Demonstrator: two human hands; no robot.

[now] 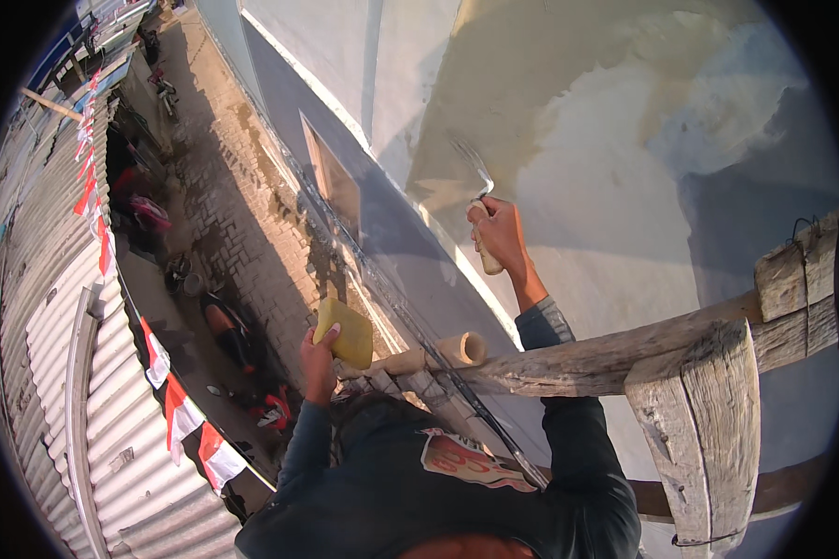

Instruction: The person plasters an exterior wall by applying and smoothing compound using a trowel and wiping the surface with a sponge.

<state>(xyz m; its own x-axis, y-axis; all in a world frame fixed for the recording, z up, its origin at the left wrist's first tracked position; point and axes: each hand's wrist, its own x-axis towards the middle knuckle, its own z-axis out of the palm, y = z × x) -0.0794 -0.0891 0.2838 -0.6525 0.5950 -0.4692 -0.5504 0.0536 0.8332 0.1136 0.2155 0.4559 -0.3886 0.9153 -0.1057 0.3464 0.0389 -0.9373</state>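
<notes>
My right hand (500,237) grips the pale handle of a metal trowel (482,175) in front of the plastered wall (606,158), where damp, darker patches spread over lighter grey. The blade is seen nearly edge-on and faint, so I cannot tell whether it touches the plaster. My left hand (317,361) holds a yellow sponge (343,332) lower down and to the left. A wooden scaffold rail (569,368) crosses in front of my right forearm.
A wooden upright (690,419) and bamboo (461,348) are close by. Below left lie a paved alley (228,172) and parked motorbikes (233,340). A corrugated roof (75,373) with red-and-white bunting (181,419) runs along the left. A metal pole (391,298) slants past me.
</notes>
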